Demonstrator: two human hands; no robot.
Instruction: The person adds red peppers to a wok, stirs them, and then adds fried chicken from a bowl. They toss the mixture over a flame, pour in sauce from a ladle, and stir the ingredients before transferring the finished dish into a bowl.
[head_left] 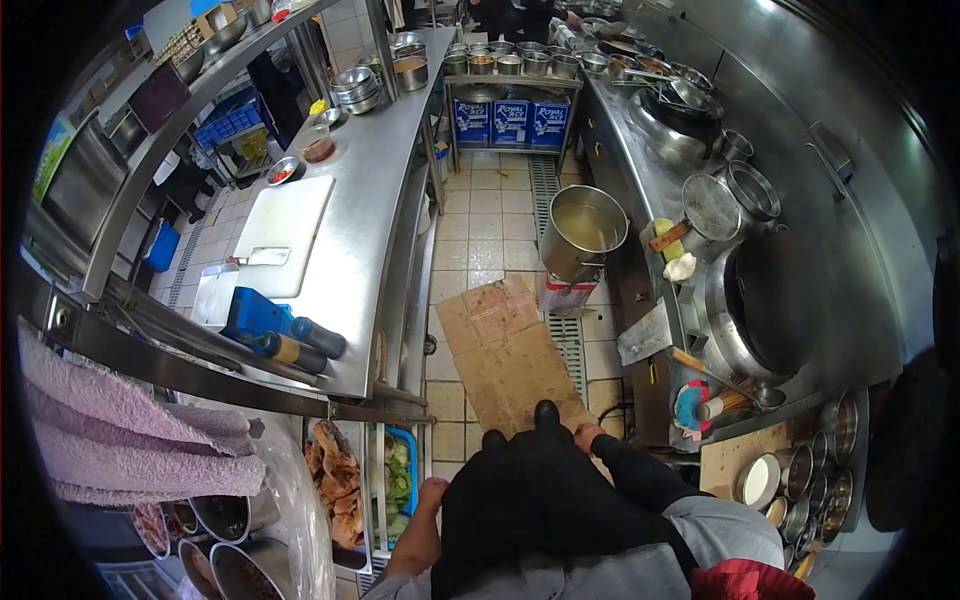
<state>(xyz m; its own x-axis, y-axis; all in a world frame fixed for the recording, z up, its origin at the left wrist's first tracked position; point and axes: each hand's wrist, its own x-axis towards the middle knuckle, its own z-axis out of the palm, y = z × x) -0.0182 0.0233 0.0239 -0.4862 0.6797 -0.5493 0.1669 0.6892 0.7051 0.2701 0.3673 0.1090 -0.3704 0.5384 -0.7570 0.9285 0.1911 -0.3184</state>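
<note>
hands [432, 497] apparently empty, wok [775, 300], cardboard [510, 355]

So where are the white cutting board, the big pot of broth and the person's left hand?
white cutting board [283, 232], head view, middle of its top face.
big pot of broth [575, 248], head view, its outer steel wall.
left hand [431, 497], head view, back of the hand.

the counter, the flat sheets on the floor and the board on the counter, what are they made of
Counter: looks like brushed stainless steel, grey with soft reflections.
Floor sheets: apparently corrugated cardboard, brown, matte, creased and scuffed, one flattened flap showing.
Board: probably white plastic, smooth, dull and uniform; the look leaves it open.
</note>
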